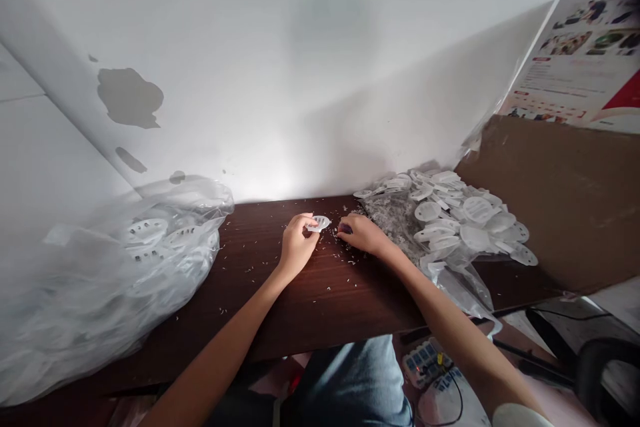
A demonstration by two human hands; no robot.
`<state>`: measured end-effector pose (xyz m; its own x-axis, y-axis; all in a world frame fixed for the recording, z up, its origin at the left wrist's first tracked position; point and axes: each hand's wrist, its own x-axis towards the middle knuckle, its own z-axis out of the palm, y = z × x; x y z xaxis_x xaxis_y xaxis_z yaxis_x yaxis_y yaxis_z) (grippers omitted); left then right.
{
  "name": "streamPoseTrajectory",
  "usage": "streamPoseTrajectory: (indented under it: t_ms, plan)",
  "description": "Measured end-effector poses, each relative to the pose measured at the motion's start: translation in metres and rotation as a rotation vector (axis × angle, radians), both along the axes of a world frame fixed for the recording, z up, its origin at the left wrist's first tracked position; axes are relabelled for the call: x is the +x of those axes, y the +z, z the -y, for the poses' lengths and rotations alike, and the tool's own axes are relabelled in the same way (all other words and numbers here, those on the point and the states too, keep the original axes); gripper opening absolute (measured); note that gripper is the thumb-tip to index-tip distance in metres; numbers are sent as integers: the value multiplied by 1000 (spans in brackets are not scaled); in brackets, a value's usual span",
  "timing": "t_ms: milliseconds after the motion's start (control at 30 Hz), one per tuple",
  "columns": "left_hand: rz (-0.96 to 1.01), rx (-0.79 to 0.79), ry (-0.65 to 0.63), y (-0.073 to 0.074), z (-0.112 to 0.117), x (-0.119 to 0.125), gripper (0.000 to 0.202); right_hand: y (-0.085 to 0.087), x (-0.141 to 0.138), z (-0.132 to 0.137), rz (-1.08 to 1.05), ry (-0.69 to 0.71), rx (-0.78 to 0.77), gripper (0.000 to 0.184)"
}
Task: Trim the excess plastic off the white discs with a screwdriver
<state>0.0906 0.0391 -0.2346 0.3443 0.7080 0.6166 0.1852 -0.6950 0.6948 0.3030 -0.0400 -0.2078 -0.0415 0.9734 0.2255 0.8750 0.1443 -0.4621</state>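
Between the thumb and fingers of my left hand point(299, 240) is a small white oval plastic piece with slots point(320, 222), held just above the dark wooden table point(295, 307). My right hand point(363, 232) is close by on the right, its fingers closed around a small dark reddish-purple object point(345, 229). Most of that object is hidden by the fingers, so its kind is unclear. A narrow gap separates it from the white piece. Tiny white scraps point(350, 264) lie scattered on the table under and around both hands.
A large clear plastic bag point(115, 294) full of white oval pieces fills the left side. At right, a pile of similar pieces point(470, 220) lies on clear plastic beside a brown cardboard panel point(560, 200). A white wall point(280, 80) rises behind. A power strip point(425, 360) sits below the table.
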Motion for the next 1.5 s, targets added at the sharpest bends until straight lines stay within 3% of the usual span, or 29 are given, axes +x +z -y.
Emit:
streamPoseTrajectory:
  t_ms: [200, 400, 500, 600, 733, 1167, 1500]
  plan:
    - [44, -93, 10, -7, -5, 1, 14, 1, 3, 0, 16, 6, -8, 5]
    - [80, -263, 7, 1, -1, 1, 12, 8, 12, 3, -71, 14, -49, 13]
    - [33, -353, 55, 5, 0, -1, 17, 12, 23, 4, -121, -150, 0, 18]
    - [19, -377, 81, 5, -2, -3, 25, 14, 36, 3, -33, -372, 12, 22]
    - [105, -475, -1, 0, -6, -2, 32, 16, 46, 3, 68, -501, -56, 25]
    - [155, -559, -12, -4, -10, -1, 41, 11, 45, 1, 157, -425, -159, 27]
    - [122, -549, -14, 0, -6, -1, 37, 10, 39, 4, 165, -432, -138, 25]
